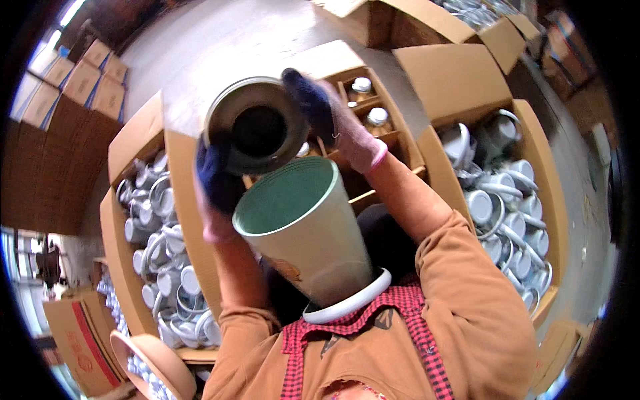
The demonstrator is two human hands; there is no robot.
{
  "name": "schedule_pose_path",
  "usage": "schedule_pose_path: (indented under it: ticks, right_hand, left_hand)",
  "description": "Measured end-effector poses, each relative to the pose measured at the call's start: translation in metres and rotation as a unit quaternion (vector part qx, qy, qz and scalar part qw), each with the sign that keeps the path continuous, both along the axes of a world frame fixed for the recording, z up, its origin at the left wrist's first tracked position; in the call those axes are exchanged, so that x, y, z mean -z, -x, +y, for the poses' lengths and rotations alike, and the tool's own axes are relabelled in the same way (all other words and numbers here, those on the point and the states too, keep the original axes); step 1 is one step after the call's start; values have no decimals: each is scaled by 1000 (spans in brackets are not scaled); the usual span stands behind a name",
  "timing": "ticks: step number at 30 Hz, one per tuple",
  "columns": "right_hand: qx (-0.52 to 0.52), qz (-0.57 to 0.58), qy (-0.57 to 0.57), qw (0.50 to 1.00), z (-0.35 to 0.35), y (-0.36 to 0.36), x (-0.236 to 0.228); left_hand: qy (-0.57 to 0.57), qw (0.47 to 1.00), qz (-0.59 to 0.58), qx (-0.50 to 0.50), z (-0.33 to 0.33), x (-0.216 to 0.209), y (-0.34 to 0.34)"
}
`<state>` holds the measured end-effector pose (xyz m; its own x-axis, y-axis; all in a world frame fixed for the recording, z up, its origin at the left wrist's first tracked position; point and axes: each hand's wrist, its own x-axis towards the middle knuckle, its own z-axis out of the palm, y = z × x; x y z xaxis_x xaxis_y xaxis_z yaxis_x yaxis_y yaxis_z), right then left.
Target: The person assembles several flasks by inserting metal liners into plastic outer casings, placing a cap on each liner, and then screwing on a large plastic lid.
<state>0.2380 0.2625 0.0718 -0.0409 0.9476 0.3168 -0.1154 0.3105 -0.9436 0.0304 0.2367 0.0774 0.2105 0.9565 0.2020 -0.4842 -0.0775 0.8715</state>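
Between both hands I hold a round grey shell (217, 127) with a wide rim and a dark opening; its full shape is hidden. My left hand (220, 180), in a dark blue and pink glove, is closed on its lower left edge. My right hand (330, 120), gloved alike, grips its right side. Just below stands a tall tapered bucket (313, 247), pale outside and green inside, on a round white base (350, 298) close to my body. Behind the shell, a divided carton (403, 143) holds several silver-topped bottles (378, 119), partly hidden.
Open cartons stand on both sides: the left carton (193, 227) and right carton (550, 200) hold many grey plastic parts with handles. A tan tub (167, 363) sits at lower left. Stacked boxes (83, 80) fill the far left, and another open carton (427, 23) stands at the back.
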Motion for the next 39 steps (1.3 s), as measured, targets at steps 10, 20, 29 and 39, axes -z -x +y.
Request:
schedule_pose_path:
  ticks: [10,20,29,39]
  right_hand:
    - [-70,-486,-124,862,-25,24,50]
    - [-153,-366,-29,918,-17,-26,90]
    - [297,-607,-23,737,36,-171,157]
    - [100,-701,151,690,45,-150,156]
  left_hand:
    - [-29,990,-26,-138,35,117,13]
    - [-22,971,144,-188,25,106,-19]
    - [28,967,247,-57,41,122,-40]
    - [169,952,248,-62,14,102,-46]
